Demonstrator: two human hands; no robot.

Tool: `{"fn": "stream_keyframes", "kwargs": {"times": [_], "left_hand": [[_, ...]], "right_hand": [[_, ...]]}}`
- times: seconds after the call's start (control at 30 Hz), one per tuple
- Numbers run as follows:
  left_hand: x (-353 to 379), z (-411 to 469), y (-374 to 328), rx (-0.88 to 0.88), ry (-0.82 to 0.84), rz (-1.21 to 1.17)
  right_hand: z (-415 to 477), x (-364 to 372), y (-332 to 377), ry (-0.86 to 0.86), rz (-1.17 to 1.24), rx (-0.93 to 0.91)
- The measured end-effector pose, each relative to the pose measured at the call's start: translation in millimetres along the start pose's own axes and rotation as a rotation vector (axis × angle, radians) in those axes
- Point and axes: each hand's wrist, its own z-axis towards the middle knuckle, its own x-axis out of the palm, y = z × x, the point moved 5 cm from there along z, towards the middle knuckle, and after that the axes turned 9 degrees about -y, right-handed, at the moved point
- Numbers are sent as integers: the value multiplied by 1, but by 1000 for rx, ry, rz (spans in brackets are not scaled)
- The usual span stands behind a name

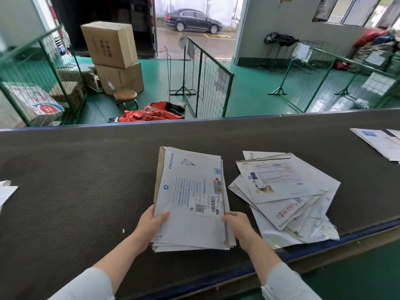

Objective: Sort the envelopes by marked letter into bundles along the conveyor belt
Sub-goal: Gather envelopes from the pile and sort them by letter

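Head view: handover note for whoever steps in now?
Hands: left hand and right hand each hold a side of the near end of the squared stack, top envelope marked A, on the conveyor belt.
The loose pile lies fanned to its right, by the belt's near edge.
Far right: more envelopes; left edge: one envelope.
Done: one bundle gathered. Left: the loose pile, seemingly unsorted.

Two hands [151, 224] [237, 225], one neat envelope stack [190, 182], one stool [125, 95], one car [193, 20].
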Motion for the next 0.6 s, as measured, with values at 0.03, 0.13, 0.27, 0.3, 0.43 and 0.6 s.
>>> {"fn": "stream_keyframes", "kwargs": {"times": [0.03, 0.13, 0.27, 0.3, 0.43, 0.6], "left_hand": [[3, -1, 2, -5, 6, -1], [12, -4, 7, -23, 20, -5], [24, -3, 13, -40, 9, 0], [25, -2, 15, -49, 4, 4], [29, 1, 32, -107, 7, 38], [24, -3, 65, -197, -12, 93]], "right_hand": [[3, -3, -3, -13, 18, 14], [7, -10, -8, -48, 55, -11], [9, -18, -12, -127, 90, -60], [11, -18, -15, -126, 87, -54], [14, -21, -34, -98, 52, 12], [16, -11, -64, 3, 8, 155]]}}
